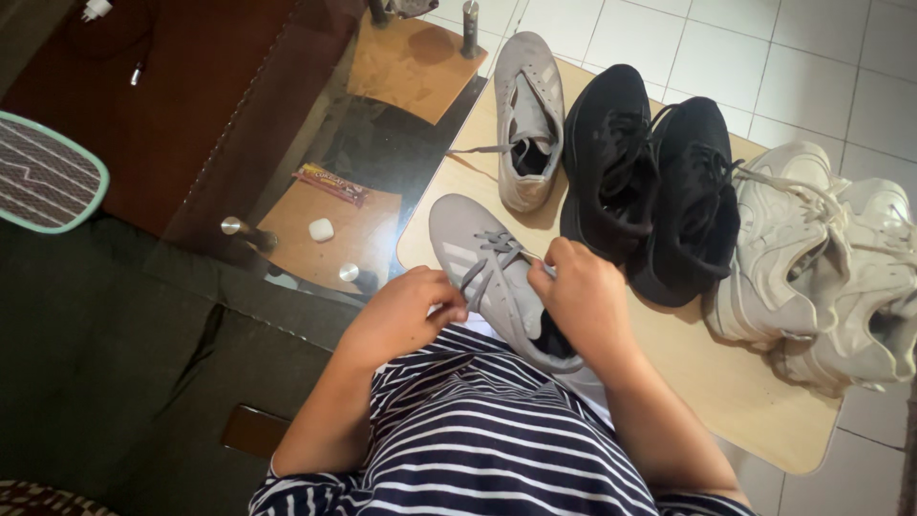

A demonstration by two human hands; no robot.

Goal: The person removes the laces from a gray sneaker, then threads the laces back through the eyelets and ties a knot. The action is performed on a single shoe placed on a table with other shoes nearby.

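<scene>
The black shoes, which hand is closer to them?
The right hand. It pinches a lace on the near grey shoe, right beside the black shoes. The left hand holds the lace on that shoe's other side, farther from them.

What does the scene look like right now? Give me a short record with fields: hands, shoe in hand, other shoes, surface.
left hand: pinching a grey lace end, grip shut
right hand: pinching the other lace end, grip shut
grey shoe: near edge of board, toe pointing away, laces being pulled
second grey shoe: far end, lace loose
black shoes: pair, side by side, middle
white shoes: pair, right end
wooden board: holds all six shoes
</scene>
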